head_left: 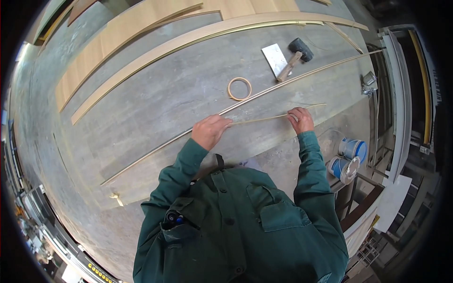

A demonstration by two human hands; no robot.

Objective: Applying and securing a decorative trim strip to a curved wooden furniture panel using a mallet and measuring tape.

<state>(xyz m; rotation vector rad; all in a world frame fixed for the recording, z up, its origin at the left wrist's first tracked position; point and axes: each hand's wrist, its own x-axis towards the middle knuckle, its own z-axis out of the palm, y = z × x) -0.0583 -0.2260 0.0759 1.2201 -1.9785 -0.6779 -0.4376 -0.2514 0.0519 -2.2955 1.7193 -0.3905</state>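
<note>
Grey tabletop [155,99], broad and scuffed, seen from above the person's head. Left hand [210,130]: fingers curled and closed on one end of a thin pale wooden strip [264,118], knuckles up, resting on the tabletop. Right hand [300,120]: fingers bent and pinching the same strip further along; a short length of the strip runs on past this hand to the right. The strip lies nearly flat between the two hands, just above or on the tabletop surface; which, cannot be told. Just beyond the hands, a long narrow moulding [292,80] runs diagonally across the tabletop from lower left to upper right, close to the left hand's fingertips. Roll of tape [239,88], tan, lying flat, just beyond that moulding and well clear of both hands. Rubber mallet [295,56], black head and wooden handle, lying with its handle across a small pale rectangular plate [273,57], upper right. Wide curved wooden boards [188,42] lie across the far part of the tabletop. Two blue-and-white tins [348,158] stand below the tabletop edge at the right, near the right elbow. Person wears a dark green work jacket [236,217], sleeves down to the wrists, with a pen in the chest pocket.
</note>
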